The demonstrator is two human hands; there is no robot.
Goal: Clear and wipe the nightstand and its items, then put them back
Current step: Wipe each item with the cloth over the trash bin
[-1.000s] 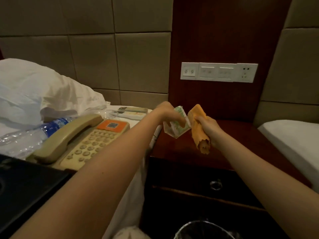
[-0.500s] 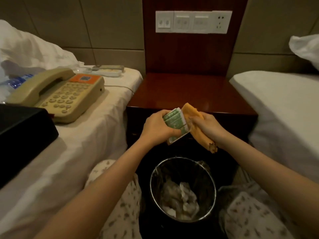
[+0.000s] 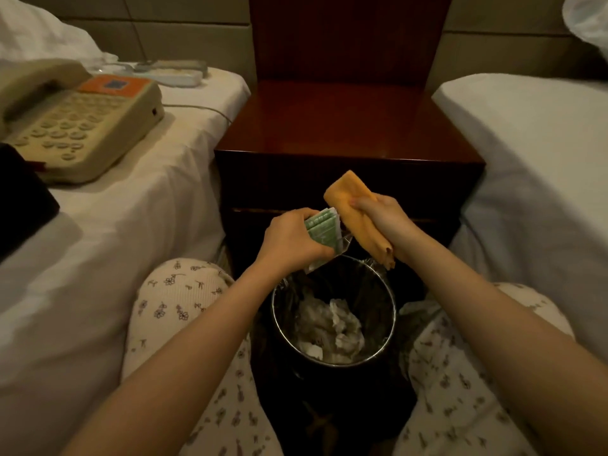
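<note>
Left hand (image 3: 289, 240), grip curled round green packet (image 3: 320, 227); right hand (image 3: 383, 222) pinching orange cloth (image 3: 352, 205) just right of it, over bin (image 3: 391, 311).

A dark red wooden counter (image 3: 348, 126) is standing between two white-sheeted beds. On the left bed (image 3: 131, 225) a beige telephone (image 3: 82, 126) is lying beside a black object (image 3: 23, 199) at the picture's edge, with two remote controls (image 3: 174, 77) lying further back near a pillow (image 3: 39, 37). The right bed (image 3: 533, 153) is touching the counter's other side. A waste bin (image 3: 393, 311) is standing in front of the counter.
</note>
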